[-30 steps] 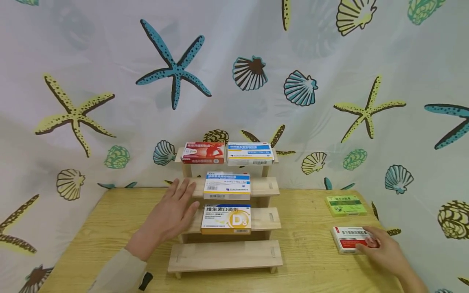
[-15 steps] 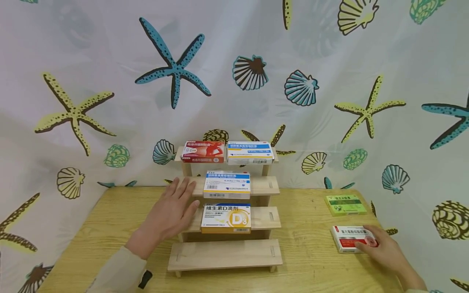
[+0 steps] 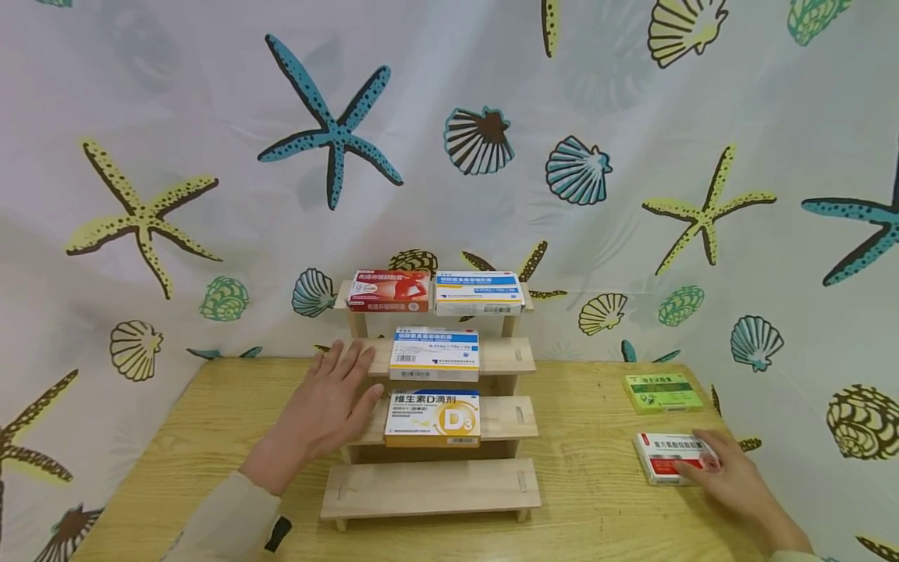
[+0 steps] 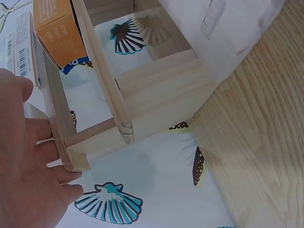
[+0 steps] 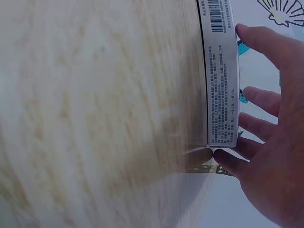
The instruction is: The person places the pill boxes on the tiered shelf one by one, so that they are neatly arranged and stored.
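Note:
In the head view my left hand (image 3: 319, 410) rests at the left end of the wooden tiered shelf (image 3: 435, 488), fingers stretched out along the second tier from the top. The left wrist view has its fingers touching the end of the tier. On the right, my right hand (image 3: 730, 476) touches the right end of a white and red medicine box (image 3: 663, 445) lying flat on the table. Its thumb lies on the box near the front edge, and the other fingers are about the right end. The right wrist view shows the printed side of this box (image 5: 222, 80) and relaxed fingers.
On the top tier sit a red medicine box (image 3: 389, 291) and a blue and white one (image 3: 477, 293). Lower tiers bear another blue and white box (image 3: 434, 353) and a vitamin D box (image 3: 431, 419). A green box (image 3: 662, 393) lies behind the white and red one. A patterned curtain surrounds the table.
My right thumb has shifted very slightly to the left on the white and red medicine box. The left hand and all the boxes keep their places.

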Demonstrator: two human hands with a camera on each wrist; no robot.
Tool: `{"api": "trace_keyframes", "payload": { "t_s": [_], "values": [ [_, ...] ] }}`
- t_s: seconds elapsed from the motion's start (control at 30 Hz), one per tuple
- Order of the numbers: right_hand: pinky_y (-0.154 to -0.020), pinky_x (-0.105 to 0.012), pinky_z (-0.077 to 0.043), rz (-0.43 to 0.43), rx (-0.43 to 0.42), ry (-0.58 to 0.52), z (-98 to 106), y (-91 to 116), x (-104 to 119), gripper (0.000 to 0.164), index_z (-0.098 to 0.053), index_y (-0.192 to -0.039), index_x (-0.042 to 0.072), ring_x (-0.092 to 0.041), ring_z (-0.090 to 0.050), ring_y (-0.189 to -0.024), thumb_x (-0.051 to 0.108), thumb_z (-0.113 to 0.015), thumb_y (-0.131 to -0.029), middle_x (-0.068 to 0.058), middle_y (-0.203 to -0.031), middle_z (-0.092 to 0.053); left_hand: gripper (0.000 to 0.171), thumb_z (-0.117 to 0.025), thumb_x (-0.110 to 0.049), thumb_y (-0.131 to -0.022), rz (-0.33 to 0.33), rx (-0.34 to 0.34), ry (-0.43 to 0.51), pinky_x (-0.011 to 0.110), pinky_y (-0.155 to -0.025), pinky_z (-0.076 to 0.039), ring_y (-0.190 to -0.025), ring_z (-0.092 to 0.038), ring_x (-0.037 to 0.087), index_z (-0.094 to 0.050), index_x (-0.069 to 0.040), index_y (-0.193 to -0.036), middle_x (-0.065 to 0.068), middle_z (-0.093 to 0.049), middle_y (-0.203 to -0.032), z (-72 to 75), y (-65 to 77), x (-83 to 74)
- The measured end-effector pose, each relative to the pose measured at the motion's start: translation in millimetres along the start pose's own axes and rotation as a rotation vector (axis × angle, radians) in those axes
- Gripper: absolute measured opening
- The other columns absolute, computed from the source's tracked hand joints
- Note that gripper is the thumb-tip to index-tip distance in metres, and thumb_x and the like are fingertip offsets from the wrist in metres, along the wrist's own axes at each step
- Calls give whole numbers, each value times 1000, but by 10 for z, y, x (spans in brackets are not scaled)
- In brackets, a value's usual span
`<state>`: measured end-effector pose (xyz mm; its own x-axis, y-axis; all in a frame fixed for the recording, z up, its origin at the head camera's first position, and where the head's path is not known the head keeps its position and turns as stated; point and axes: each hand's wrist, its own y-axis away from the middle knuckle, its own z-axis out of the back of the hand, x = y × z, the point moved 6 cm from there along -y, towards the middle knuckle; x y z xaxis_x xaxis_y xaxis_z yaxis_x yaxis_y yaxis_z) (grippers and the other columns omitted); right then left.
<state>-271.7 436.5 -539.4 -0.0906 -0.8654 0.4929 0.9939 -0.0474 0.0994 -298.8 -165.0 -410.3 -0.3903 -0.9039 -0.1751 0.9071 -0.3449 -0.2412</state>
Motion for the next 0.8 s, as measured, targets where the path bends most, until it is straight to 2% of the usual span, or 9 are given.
{"api": "trace_keyframes", "payload": {
  "t_s": [0.13,0.33,0.5,0.63,0.7,0.8],
  "values": [
    [-109,-79,-38,7,-14,23,2,39,11,96,-41,-154,-10,-65,-40,-136,58,-71,-95,-42,-154,-32,68,-39,-43,-112,-11,1,12,67,-129,-21,-158,-23,53,-35,2,-162,27,-31,-169,3,9,2],
    [-108,-78,-39,-26,11,33,16,94,7,105,-37,-156,-12,-65,-41,-133,61,-76,-90,-44,-153,-31,68,-40,-42,-111,-21,-4,18,67,-129,-21,-158,-23,53,-36,3,-162,27,-32,-169,4,15,10],
    [-104,-75,-44,-22,22,64,15,140,-3,113,-38,-154,-14,-62,-47,-125,56,-87,-81,-45,-146,-35,68,-41,-42,-111,-23,-5,11,66,-129,-21,-158,-24,53,-36,3,-162,27,-32,-169,-9,22,19],
    [-103,-72,-46,-19,37,58,3,173,-11,113,-37,-153,-17,-58,-50,-120,50,-90,-79,-44,-141,-36,68,-40,-43,-111,-26,-5,11,66,-129,-21,-158,-24,53,-35,3,-162,27,-32,-169,-14,30,21],
    [-101,-69,-48,-19,43,50,5,181,-8,112,-37,-152,-18,-55,-50,-118,48,-91,-79,-43,-139,-36,68,-40,-42,-112,-28,-6,12,65,-129,-21,-158,-23,53,-35,3,-162,27,-32,-169,-13,34,21],
    [-95,-57,-51,-21,47,56,8,192,-4,111,-40,-150,-20,-48,-52,-112,48,-91,-79,-39,-132,-39,68,-40,-42,-112,-32,-8,9,65,-130,-22,-158,-24,53,-35,3,-162,27,-32,-169,-11,37,22]
  ]
}}
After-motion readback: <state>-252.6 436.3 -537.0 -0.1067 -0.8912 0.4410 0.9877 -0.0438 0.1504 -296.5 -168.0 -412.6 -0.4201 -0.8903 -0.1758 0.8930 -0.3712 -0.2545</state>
